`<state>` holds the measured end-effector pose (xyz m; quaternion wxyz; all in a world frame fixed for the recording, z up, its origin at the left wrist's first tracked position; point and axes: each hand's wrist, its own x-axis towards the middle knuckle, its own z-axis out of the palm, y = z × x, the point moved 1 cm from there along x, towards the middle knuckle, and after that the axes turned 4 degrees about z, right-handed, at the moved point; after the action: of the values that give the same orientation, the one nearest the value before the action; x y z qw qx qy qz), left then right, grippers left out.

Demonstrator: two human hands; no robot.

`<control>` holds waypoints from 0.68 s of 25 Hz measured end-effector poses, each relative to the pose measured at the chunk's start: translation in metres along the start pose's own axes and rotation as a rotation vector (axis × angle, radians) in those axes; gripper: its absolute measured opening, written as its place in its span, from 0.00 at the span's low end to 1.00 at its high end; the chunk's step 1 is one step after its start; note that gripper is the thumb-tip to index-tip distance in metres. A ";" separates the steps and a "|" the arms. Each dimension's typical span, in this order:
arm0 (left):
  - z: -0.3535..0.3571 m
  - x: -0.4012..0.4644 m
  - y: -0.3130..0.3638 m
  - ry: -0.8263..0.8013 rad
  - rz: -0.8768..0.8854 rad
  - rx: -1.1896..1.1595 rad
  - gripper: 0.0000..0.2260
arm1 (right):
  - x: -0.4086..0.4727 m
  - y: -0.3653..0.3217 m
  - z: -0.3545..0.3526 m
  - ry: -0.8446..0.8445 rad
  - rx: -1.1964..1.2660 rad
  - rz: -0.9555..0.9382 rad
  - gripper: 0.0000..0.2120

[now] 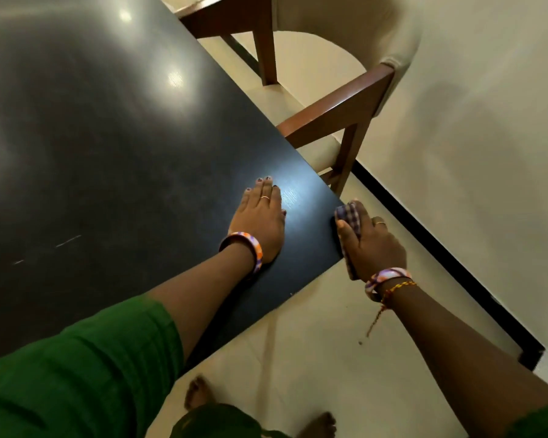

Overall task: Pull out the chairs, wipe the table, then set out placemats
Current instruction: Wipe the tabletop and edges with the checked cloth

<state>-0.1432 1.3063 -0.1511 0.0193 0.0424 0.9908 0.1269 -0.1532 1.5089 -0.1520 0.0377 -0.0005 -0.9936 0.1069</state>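
We were in the wiping step. Our right hand [372, 240] gripped a checked cloth [350, 216], fingers curled round it, pressing it against the edge of the table [108, 153] at its near corner. Our left hand [260, 216] lay flat on the top, fingers together, holding nothing. One chair [345, 105] stood beside the table with its seat part under the top, so we judged the pulling-out unfinished there. No placemats showed, nor any containers.
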 end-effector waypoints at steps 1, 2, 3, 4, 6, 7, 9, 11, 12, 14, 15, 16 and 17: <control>0.001 0.000 0.005 0.017 -0.019 -0.012 0.24 | 0.004 0.005 0.000 -0.013 0.006 -0.030 0.29; 0.001 0.000 0.006 0.037 -0.043 -0.027 0.23 | 0.009 0.007 0.000 -0.032 0.017 -0.064 0.29; 0.000 -0.001 0.004 0.056 -0.078 -0.042 0.23 | 0.013 0.008 0.000 -0.062 0.034 -0.100 0.29; 0.001 -0.003 0.007 0.073 -0.130 -0.043 0.23 | 0.018 0.013 -0.002 -0.095 0.059 -0.144 0.29; 0.004 -0.007 0.015 0.113 -0.250 -0.018 0.23 | 0.027 0.023 -0.004 -0.155 0.124 -0.241 0.29; 0.006 -0.008 0.020 0.124 -0.314 -0.007 0.23 | 0.030 0.027 -0.005 -0.191 0.151 -0.288 0.29; 0.012 -0.009 0.030 0.145 -0.423 0.000 0.23 | 0.038 0.033 -0.008 -0.259 0.176 -0.374 0.28; 0.015 -0.009 0.037 0.176 -0.488 0.006 0.23 | 0.046 0.032 -0.011 -0.332 0.175 -0.428 0.28; 0.017 -0.008 0.040 0.190 -0.511 0.014 0.23 | 0.051 0.032 -0.012 -0.368 0.172 -0.455 0.28; 0.018 -0.004 0.040 0.207 -0.543 0.024 0.23 | 0.062 0.032 -0.014 -0.435 0.170 -0.517 0.27; 0.018 -0.003 0.038 0.213 -0.554 0.026 0.23 | 0.069 0.033 -0.014 -0.468 0.177 -0.543 0.26; 0.018 -0.001 0.036 0.216 -0.563 0.029 0.24 | 0.075 0.034 -0.014 -0.501 0.183 -0.568 0.26; 0.018 0.001 0.033 0.211 -0.575 0.041 0.25 | 0.082 0.035 -0.014 -0.530 0.176 -0.593 0.26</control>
<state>-0.1408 1.3425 -0.1602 -0.0495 -0.2531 0.9610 0.1001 -0.2338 1.5468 -0.1392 -0.1907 0.3167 -0.9130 0.1726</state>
